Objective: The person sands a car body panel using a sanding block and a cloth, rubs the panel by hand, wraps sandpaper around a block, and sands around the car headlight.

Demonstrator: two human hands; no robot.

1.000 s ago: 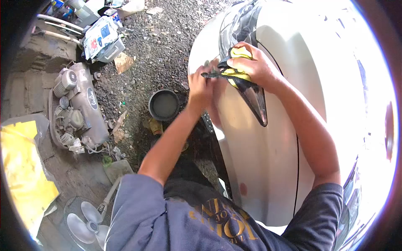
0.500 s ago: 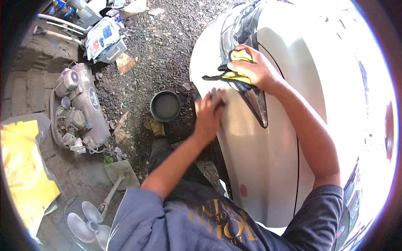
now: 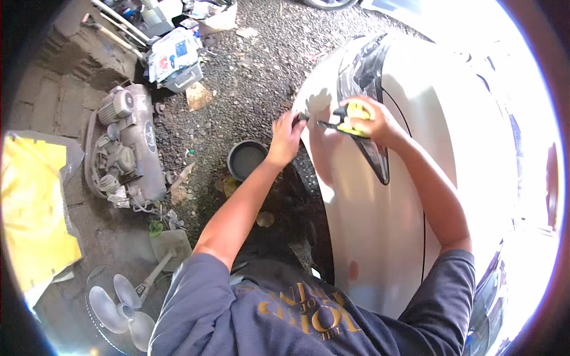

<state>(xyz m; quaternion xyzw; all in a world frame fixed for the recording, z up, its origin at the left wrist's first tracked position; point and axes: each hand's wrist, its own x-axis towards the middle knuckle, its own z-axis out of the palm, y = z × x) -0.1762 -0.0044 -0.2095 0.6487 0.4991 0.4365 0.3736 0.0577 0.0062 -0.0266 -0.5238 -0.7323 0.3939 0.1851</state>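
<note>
My right hand [image 3: 377, 121] is closed round a yellow-and-black cloth [image 3: 358, 113], which lies against the dark headlight [image 3: 362, 74] of a white car [image 3: 368, 219]. A loose black end of the cloth hangs toward my other hand. My left hand [image 3: 285, 139] is raised beside the bumper edge, apart from the car, with its fingers closed on a small dark pad [image 3: 301, 118]. What the pad is made of I cannot make out. Below and left of that hand, a round black basin [image 3: 248, 159] of greyish liquid stands on the gravel.
An air compressor [image 3: 139, 142] lies to the left, with a standing fan [image 3: 124, 311] nearer me. Yellow sheeting [image 3: 35, 202] covers something at far left. A grey bin [image 3: 184, 77] and long-handled tools [image 3: 116, 38] are at the back left. Another car's wheel [image 3: 329, 3] shows at the top.
My left hand has drawn off the bumper to the left and slightly up, with the dark pad. My right hand stays at the headlight with the cloth. The view has shifted.
</note>
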